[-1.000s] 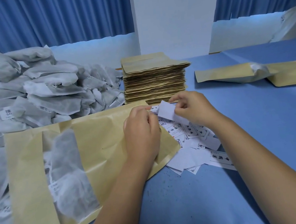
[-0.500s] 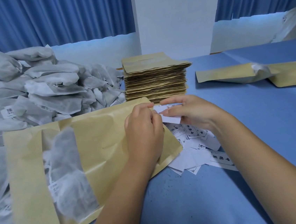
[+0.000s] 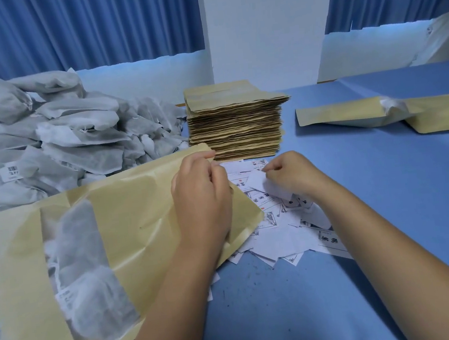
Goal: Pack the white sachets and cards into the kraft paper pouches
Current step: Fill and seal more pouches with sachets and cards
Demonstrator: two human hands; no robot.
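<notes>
Kraft pouch [image 3: 129,221] mouth pinched by left hand [image 3: 201,194]; right hand [image 3: 293,175] pinches a card [image 3: 256,180] just beside.

sachet pile [image 3: 56,137] far left | pouch stack [image 3: 235,130] right behind the cards [image 3: 276,228] | near pouch [image 3: 140,220] front-left, corner over the cards (sachets [image 3: 91,280] inside it) | filled pouches [image 3: 350,113] way off back right

Bright, diffuse, bluish light; soft shadows beneath pouch stack [image 3: 235,121]. Wide-angle stretch toward edges, curtain [image 3: 78,27] folds bowed. Mild motion blur at right hand [image 3: 290,176], softness over left-edge sachets [image 3: 48,138].
</notes>
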